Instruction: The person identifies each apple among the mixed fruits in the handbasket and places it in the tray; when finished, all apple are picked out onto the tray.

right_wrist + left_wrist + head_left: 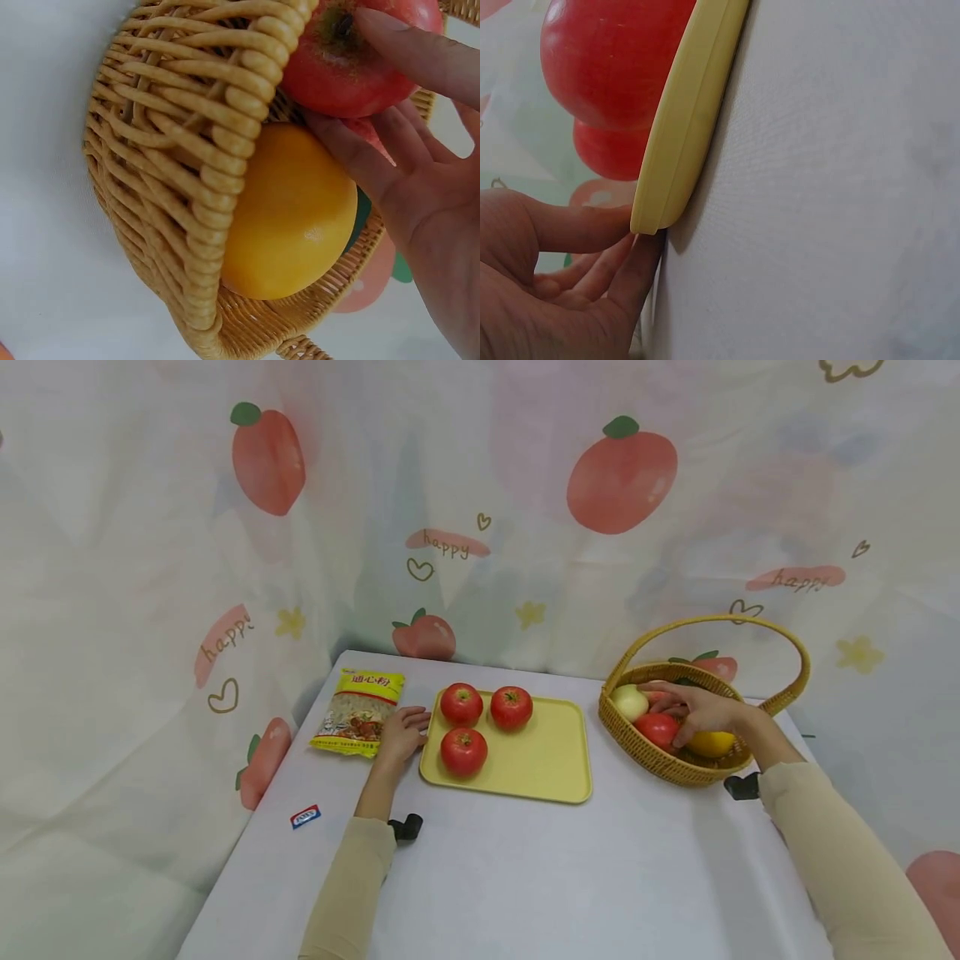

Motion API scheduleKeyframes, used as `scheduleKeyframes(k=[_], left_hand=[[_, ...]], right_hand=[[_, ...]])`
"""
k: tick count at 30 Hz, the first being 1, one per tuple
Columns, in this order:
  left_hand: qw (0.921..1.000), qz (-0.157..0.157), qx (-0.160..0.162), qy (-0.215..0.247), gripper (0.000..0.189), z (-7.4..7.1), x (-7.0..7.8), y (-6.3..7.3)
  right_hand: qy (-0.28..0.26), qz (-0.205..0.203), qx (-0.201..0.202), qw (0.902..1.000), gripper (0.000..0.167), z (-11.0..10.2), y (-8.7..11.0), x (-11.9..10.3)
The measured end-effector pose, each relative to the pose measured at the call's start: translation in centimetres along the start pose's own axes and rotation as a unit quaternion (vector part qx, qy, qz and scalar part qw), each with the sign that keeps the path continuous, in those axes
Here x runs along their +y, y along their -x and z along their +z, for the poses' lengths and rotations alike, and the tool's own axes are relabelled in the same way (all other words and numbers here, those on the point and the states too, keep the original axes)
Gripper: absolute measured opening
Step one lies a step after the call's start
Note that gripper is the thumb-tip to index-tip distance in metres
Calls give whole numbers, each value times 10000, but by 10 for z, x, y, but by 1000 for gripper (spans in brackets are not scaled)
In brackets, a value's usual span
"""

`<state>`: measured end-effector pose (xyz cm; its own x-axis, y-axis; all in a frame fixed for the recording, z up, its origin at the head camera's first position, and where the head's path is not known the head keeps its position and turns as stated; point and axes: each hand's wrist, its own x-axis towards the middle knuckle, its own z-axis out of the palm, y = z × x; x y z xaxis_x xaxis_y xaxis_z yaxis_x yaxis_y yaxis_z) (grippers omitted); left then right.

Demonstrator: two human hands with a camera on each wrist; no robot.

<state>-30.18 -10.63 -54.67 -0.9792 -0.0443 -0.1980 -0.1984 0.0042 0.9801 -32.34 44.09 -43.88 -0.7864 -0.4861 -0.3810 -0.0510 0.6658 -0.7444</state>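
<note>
On the yellow tray (536,752) sit three red apples (463,752), grouped toward its left end. My left hand (402,735) is at the tray's left edge; in the left wrist view its thumb (585,227) lies against the rim and the fingers reach beneath it. Over at the right, my right hand (701,706) is inside the wicker basket (645,756). It grips a red apple (352,67) there, thumb near the stem and fingers around the side. Beside that apple lie a yellow fruit (292,217) and a pale round onion-like item (630,702).
A yellow bag of dry pasta (360,710) lies left of the tray, close behind my left hand. Nearer the table's left edge is a small red and blue packet (305,816). The basket's tall handle (795,652) arches over its contents. Patterned cloth hangs behind the table.
</note>
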Motion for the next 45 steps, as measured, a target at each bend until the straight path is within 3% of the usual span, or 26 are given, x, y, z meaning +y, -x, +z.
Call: scheduleKeyframes(k=[10,15,21,27,33,45], left_hand=[[10000,-35,4,-47,59,0,-2,-2],[10000,-61,-31,-33,58,0,-3,-2],[9999,-130,-55,-55,55,1,-3,2],[9999,-71,-7,-134,56,0,0,3],[9999,-48,-8,-155,57,-1,-1,0],[9999,-21,2,-124,56,0,-2,0]], right_hand=[[914,-324,442,9943,105,6,16,-21],[1060,-424,694,9910,100,6,22,-15],[278,-284,831,9957,97,5,35,-3],[-227,-169,1169,9927,91,1,44,2],[-442,60,1515,9875,90,4,54,-14],[-1215,222,1677,9781,86,30,67,-60]])
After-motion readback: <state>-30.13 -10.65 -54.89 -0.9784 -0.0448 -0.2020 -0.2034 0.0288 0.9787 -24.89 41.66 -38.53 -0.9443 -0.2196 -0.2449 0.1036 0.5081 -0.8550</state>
